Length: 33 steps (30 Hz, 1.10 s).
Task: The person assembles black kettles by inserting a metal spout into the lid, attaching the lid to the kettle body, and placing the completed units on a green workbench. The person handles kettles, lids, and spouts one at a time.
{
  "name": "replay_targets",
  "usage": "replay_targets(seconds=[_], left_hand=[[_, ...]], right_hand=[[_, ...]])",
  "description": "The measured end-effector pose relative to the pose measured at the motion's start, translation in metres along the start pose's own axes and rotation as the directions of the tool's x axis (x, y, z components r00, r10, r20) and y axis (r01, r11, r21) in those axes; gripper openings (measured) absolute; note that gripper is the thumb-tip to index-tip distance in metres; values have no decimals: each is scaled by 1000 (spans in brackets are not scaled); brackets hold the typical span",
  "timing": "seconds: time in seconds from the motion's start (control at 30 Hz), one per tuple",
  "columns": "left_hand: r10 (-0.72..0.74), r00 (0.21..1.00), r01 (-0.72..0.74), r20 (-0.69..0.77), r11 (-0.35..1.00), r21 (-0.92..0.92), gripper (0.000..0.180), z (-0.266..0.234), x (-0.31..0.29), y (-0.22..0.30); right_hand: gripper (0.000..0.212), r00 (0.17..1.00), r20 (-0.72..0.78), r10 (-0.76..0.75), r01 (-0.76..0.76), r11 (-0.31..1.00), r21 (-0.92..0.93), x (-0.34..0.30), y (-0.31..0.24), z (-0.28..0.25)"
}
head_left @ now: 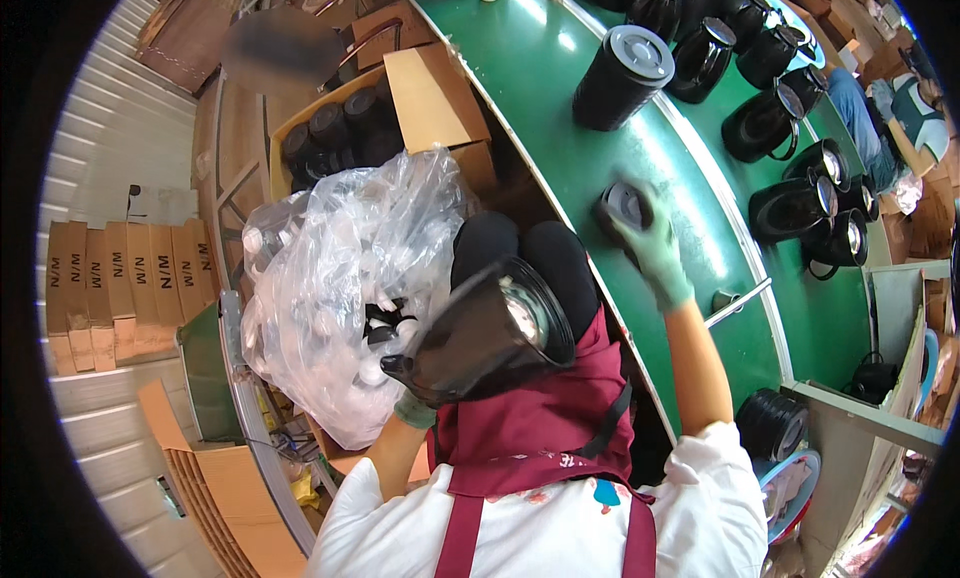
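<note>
Over my lap, a glossy black pitcher (480, 343) lies tilted, its wide open mouth turned to the right. My left hand (415, 410), in a green glove, holds it from below at its lower left end; most of the fingers are hidden behind it. My right hand (657, 240), gloved too and a little blurred, is closed on a round black lid (622, 206) at the green table's near edge. Farther along the table stands a dark ribbed pitcher (615, 83) with a lid on top.
Several glossy black pitchers (762, 123) stand past a metal rail on the green table (560, 128). At my left are a clear plastic bag (340, 248) of pale items and a cardboard box (430, 93) of dark pieces. Another person (900, 128) sits at far right.
</note>
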<state>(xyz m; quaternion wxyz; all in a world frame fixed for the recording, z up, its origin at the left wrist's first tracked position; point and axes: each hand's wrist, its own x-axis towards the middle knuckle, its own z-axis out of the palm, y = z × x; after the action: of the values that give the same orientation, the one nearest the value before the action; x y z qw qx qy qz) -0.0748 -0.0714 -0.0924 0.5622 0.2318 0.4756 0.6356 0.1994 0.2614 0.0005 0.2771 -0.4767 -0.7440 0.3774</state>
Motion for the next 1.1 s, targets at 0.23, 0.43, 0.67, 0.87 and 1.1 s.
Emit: replay_targets(seconds=[0.23, 0.43, 0.67, 0.87, 1.1], left_hand=[[-33, 992, -3, -122, 958, -287, 56, -36, -17, -20], [-81, 996, 84, 42, 994, -67, 55, -1, -8, 8], [-105, 988, 99, 113, 993, 60, 53, 26, 10, 27], [-105, 988, 91, 109, 987, 131, 52, 35, 15, 39], [-92, 993, 79, 79, 983, 164, 50, 36, 8, 47]], right_hand=[[94, 989, 145, -35, 139, 573, -808, 10, 52, 34], [88, 996, -9, -87, 60, 757, -651, -32, 69, -1], [87, 977, 64, -203, 112, 746, 656, -100, -59, -26], [88, 975, 69, -209, 131, 805, 579, -124, -77, -8], [87, 954, 92, -285, 206, 847, 490, -130, -77, -7]])
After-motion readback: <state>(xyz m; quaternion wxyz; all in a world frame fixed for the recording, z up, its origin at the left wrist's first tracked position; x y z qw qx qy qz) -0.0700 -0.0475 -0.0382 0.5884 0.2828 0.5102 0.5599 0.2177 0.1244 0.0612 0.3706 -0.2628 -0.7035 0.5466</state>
